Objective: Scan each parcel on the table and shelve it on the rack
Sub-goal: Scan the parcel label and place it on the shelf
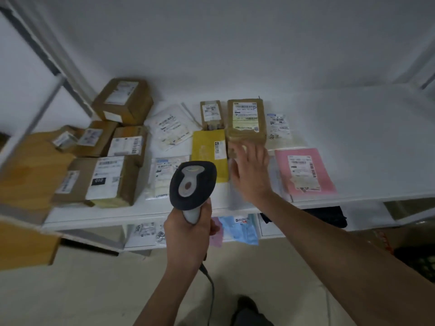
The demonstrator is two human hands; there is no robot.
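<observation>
The left hand (188, 228) grips the scanner (192, 184) at frame centre. The right hand (249, 170), fingers spread, reaches toward the brown parcel (246, 120) on the table (353, 128), seemingly picking one to scan; next comes a firm grasp.

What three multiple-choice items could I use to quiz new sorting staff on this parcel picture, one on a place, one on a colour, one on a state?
1. Where does the pink parcel lie?
A. right of the right hand
B. on the stacked boxes
C. under the shelf

2. What colour is the flat parcel just behind the scanner?
A. blue
B. yellow
C. black

3. What is the left hand doing?
A. resting flat on the shelf
B. lifting a box
C. gripping the scanner's handle

Answers: 1 A, it lies on the shelf to that hand's right; 2 B, its face is plainly yellow; 3 C, fingers curl round the handle.
</observation>
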